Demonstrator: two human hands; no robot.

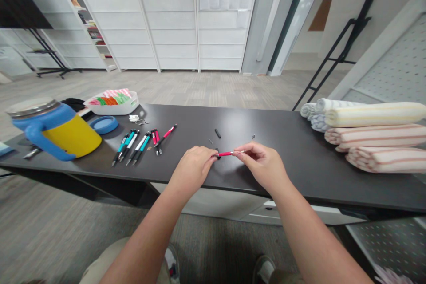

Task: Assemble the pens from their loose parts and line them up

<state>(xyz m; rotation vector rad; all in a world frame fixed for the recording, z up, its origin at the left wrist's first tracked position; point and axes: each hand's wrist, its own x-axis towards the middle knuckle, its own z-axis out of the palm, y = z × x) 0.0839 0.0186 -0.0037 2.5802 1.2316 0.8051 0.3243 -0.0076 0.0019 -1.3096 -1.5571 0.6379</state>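
Above the table's front part, a red pen barrel (226, 153) lies level between my two hands. My left hand (196, 165) is closed, its fingertips pinching the barrel's left end, where a dark part shows. At the other end my right hand (263, 164) is closed, with thumb and fingers pinching a thin whitish piece that looks like the pen's refill (240, 151). Just beyond the hands lie a black pen grip (217, 133), a tiny spring (210, 141) and a small metal pen tip (253, 136).
Left of my hands lie several teal, white and red pens (133, 146). Farther left stand a blue-yellow mug (69, 131), a blue lid (104, 124) and a white tray (131, 105) of colourful packets. Rolled towels (379, 135) are stacked on the dark table's (306, 155) right end.
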